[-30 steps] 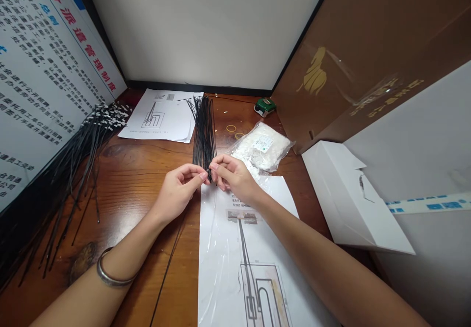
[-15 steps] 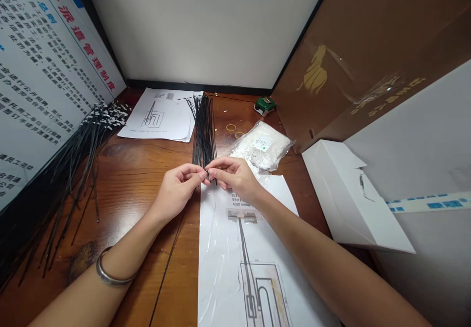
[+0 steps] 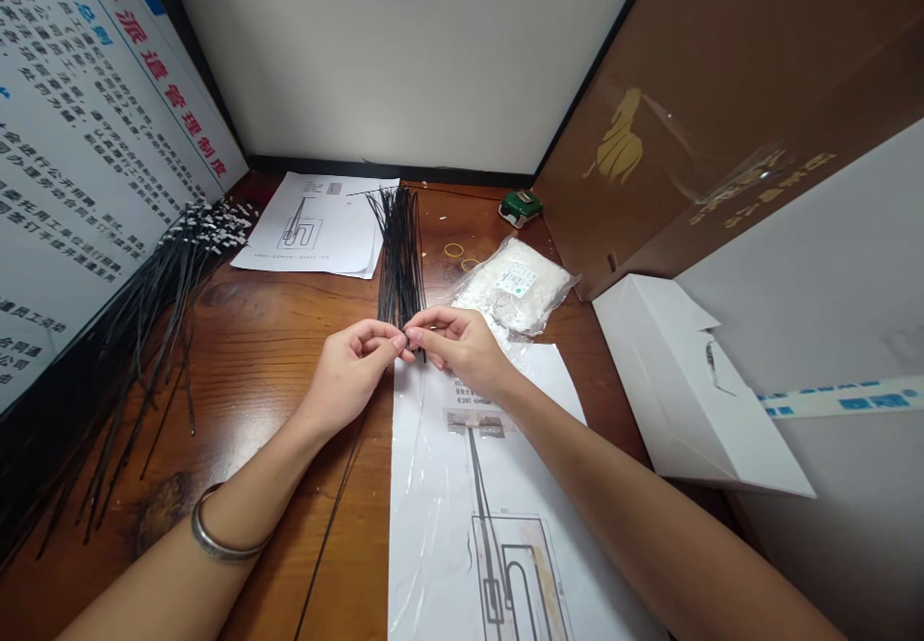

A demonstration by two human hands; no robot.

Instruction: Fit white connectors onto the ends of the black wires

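My left hand point(image 3: 353, 371) and my right hand point(image 3: 462, 347) meet fingertip to fingertip at the upper edge of a printed drawing sheet point(image 3: 440, 487). Both are closed in a pinch on a thin black wire point(image 3: 404, 331), mostly hidden by the fingers. Just beyond them lies a bundle of straight black wires point(image 3: 400, 256), its near ends behind my hands. From beneath my left hand a thin dark line runs down the table; whether it is a wire or a seam I cannot tell.
To the left hang many black wires with white tips point(image 3: 209, 227). Behind stand drawing papers point(image 3: 289, 227) and a green tape measure point(image 3: 520, 206). A clear bag of white pieces point(image 3: 520, 280) lies beside yellow rubber bands point(image 3: 453, 250). A white folded box point(image 3: 693, 391) and brown cardboard point(image 3: 671, 121) border the right.
My hands stay almost in place, the fingertips shifting slightly and pressing closer together over the wire. My left forearm has moved a touch to the right. Everything else looks the same.
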